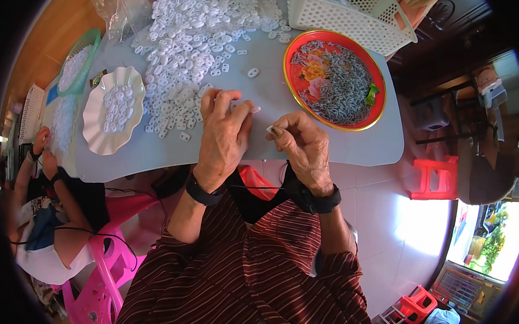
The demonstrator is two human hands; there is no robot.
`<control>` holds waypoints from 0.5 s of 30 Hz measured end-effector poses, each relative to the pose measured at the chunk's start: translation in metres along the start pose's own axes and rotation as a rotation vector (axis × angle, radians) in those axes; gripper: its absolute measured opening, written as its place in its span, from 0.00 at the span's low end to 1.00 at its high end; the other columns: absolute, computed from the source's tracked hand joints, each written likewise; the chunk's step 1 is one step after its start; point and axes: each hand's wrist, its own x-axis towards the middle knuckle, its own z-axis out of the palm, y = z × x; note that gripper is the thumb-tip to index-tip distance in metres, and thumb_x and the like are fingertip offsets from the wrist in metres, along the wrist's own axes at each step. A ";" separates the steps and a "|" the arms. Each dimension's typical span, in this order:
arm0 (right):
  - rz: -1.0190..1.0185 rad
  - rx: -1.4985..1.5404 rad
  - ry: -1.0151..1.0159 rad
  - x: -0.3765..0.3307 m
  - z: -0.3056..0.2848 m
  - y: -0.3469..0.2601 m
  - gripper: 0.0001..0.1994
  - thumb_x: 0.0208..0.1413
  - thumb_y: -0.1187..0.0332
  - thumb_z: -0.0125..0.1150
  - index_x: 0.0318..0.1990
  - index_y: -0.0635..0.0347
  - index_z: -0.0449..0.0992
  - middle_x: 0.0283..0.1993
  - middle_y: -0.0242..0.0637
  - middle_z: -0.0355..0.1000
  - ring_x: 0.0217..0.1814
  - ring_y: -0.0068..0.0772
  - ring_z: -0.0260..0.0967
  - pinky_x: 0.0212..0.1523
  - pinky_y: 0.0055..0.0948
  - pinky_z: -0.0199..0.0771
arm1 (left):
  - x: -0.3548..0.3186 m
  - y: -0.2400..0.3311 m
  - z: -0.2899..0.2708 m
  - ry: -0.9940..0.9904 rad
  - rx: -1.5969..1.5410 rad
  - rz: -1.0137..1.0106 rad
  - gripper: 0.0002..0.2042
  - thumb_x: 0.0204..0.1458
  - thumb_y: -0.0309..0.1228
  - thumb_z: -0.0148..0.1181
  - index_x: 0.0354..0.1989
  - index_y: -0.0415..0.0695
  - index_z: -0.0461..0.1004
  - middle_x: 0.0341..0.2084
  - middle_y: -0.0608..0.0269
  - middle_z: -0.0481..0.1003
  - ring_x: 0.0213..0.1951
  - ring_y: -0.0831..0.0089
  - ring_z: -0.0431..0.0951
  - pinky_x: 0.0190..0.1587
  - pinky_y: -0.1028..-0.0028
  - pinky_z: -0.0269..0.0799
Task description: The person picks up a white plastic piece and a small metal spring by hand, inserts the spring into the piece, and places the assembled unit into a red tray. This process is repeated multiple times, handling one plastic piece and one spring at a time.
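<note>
Pale grey tabletop (pixel 306 135) fills the upper middle of the view, with a wooden floor beyond its far left corner and pink tiles below its near edge.

At the far left another person sits on a pink plastic chair (pixel 104 276), their hands (pixel 43 149) busy at the tabletop's left edge. Just inside that edge stands a green mesh basket (pixel 92 42) of white bits, and near it a white scalloped plate (pixel 95 130) carrying a scattering of small white plastic rings.

A big heap of white plastic rings (pixel 189 39) spreads from the far edge toward the middle of the tabletop, with a crumpled clear bag (pixel 119 8) at its far left side and a few stray rings thinning out toward the near edge.

The left hand (pixel 223 138) lies at the near edge of the heap, fingers curled narrowly around a small white ring (pixel 238 107) that pokes out by the fingertips. Just beside it, the right hand (pixel 303 143) is closed in a pinch, thumb and forefinger gripping a tiny white piece (pixel 270 129) near the tabletop's near edge. Both wrists wear black bands.

Toward the far right corner rests a red round tray (pixel 294 77) piled with small grey metal pieces, and past it a white lattice basket (pixel 350 22). Red stools (pixel 436 177) stand on the floor to the right.
</note>
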 end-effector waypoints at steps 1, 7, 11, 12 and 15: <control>0.000 0.000 0.001 0.000 0.000 0.000 0.07 0.58 0.71 0.58 0.35 0.64 0.69 0.27 0.31 0.73 0.27 0.15 0.64 0.29 0.18 0.66 | 0.002 0.001 -0.002 0.063 -0.026 0.048 0.11 0.44 0.19 0.59 0.38 0.39 0.72 0.40 0.54 0.67 0.46 0.54 0.64 0.48 0.60 0.63; 0.034 0.057 0.042 -0.001 -0.001 -0.002 0.05 0.58 0.72 0.59 0.36 0.65 0.70 0.29 0.27 0.71 0.30 0.15 0.64 0.31 0.17 0.65 | -0.001 0.022 -0.023 -0.029 -0.658 -0.303 0.06 0.58 0.28 0.51 0.37 0.38 0.70 0.21 0.61 0.72 0.21 0.80 0.66 0.25 0.79 0.63; -0.008 0.061 0.063 -0.002 0.001 -0.005 0.04 0.57 0.74 0.59 0.37 0.66 0.72 0.33 0.29 0.70 0.34 0.15 0.64 0.36 0.17 0.66 | -0.006 0.021 -0.023 -0.178 -0.964 -0.481 0.08 0.58 0.31 0.52 0.36 0.38 0.70 0.20 0.66 0.73 0.24 0.85 0.65 0.26 0.81 0.61; -0.027 0.053 0.051 -0.001 0.001 -0.005 0.04 0.57 0.74 0.59 0.37 0.66 0.72 0.34 0.31 0.70 0.35 0.16 0.64 0.37 0.18 0.66 | -0.006 0.019 -0.020 -0.180 -1.017 -0.481 0.08 0.57 0.31 0.52 0.36 0.37 0.69 0.21 0.67 0.73 0.24 0.86 0.65 0.25 0.81 0.61; -0.089 0.071 0.031 0.000 -0.001 -0.002 0.04 0.58 0.75 0.58 0.38 0.66 0.72 0.38 0.33 0.71 0.36 0.17 0.64 0.38 0.18 0.66 | -0.005 0.023 -0.025 -0.236 -0.908 -0.491 0.06 0.55 0.27 0.52 0.36 0.37 0.69 0.22 0.62 0.73 0.23 0.79 0.69 0.26 0.77 0.64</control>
